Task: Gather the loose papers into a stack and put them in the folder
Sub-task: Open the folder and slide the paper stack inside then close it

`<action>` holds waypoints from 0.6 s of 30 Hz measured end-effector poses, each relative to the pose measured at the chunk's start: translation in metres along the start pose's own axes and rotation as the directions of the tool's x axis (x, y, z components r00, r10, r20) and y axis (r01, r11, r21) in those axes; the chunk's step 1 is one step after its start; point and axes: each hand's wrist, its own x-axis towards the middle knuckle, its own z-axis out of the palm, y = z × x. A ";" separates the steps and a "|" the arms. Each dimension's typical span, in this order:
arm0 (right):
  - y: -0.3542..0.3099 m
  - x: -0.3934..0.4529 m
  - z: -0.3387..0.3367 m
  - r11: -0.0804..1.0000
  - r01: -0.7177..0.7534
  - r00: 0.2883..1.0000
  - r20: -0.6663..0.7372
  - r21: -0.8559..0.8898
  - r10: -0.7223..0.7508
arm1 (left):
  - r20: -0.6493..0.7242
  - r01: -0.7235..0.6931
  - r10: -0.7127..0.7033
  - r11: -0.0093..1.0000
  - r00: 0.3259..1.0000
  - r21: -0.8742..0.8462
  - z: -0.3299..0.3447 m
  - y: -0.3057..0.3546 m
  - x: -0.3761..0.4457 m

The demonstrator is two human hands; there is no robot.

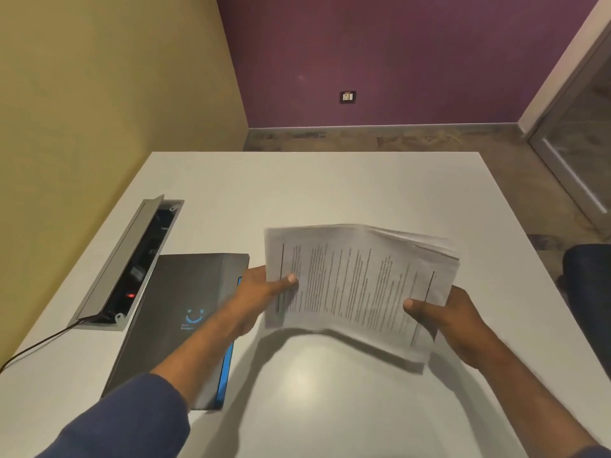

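Note:
A stack of printed white papers (357,285) hangs in the air above the white table (317,186), its sheets slightly fanned at the far right edge. My left hand (264,287) grips the stack's left edge, thumb on top. My right hand (446,322) grips the right near corner, thumb on the top sheet. A dark grey folder (178,312) with a blue smile mark and a blue edge lies closed on the table to the left, partly under my left forearm.
An open grey cable box (129,259) is set into the table left of the folder, with a black cable running off the left edge. A dark chair (588,279) stands at the table's right side. Walls close in at the left and back.

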 end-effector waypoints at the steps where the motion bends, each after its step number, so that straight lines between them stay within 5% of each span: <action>1: 0.003 0.000 0.005 0.998 0.056 0.996 -0.071 -0.036 -0.059 | -0.074 -0.060 0.061 0.998 0.995 0.019 0.008 -0.006 0.000; 5: 0.027 -0.003 0.015 0.943 0.238 0.926 -0.240 -0.231 -0.292 | -0.211 -0.221 0.218 0.975 0.953 0.011 0.027 -0.031 -0.001; 11: 0.085 -0.010 0.015 0.992 0.029 0.968 -0.246 -0.122 -0.059 | -0.115 -0.119 0.141 0.976 0.983 0.184 0.052 -0.070 -0.009; 18: 0.094 -0.002 0.010 0.929 0.053 0.900 -0.386 -0.367 -0.204 | -0.256 -0.103 0.119 0.992 0.959 0.077 0.065 -0.071 -0.005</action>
